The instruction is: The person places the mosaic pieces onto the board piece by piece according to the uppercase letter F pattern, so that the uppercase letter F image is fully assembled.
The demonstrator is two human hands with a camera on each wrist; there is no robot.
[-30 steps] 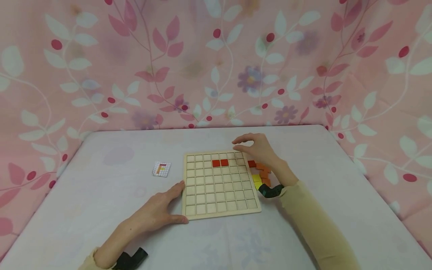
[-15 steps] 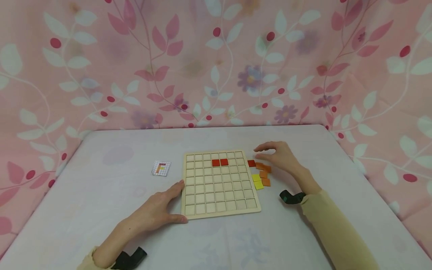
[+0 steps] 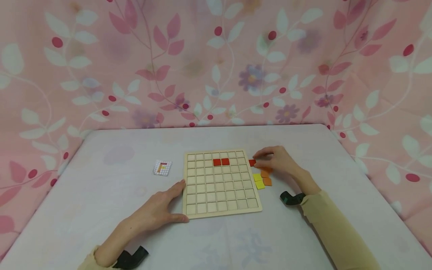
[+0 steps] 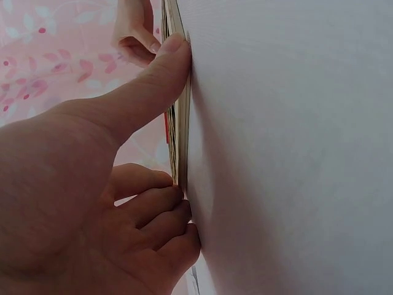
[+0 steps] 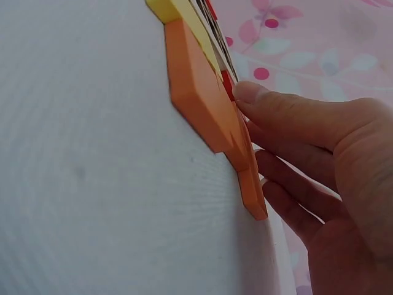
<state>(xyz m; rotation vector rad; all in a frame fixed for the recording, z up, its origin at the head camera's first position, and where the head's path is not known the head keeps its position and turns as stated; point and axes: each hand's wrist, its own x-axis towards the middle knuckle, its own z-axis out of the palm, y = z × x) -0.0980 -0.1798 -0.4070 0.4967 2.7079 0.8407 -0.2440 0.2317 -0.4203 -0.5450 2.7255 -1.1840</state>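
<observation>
A wooden grid board [image 3: 216, 185] lies flat on the table, with two red square tiles [image 3: 221, 162] side by side in its upper rows. My left hand [image 3: 153, 212] rests at the board's left side, thumb at the near left corner and fingertips against the edge. Beyond the board's right edge is a loose red tile [image 3: 252, 162]. The right hand [image 3: 278, 161] has its thumb and index finger parted right at this tile. Below that hand lie orange tiles [image 5: 199, 86], partly covered by it in the head view, and two yellow tiles [image 3: 258, 181].
Left of the board lies a small gridded pattern card [image 3: 162, 168] printed with coloured squares. Black wrist cameras [image 3: 291, 198] sit on both wrists. A white cloth covers the table [image 3: 101, 187], and a pink floral curtain [image 3: 202, 63] hangs behind it.
The right hand has moved from the board's top right corner, first rightward, then down to the loose red tile. The left hand and the board stay in place.
</observation>
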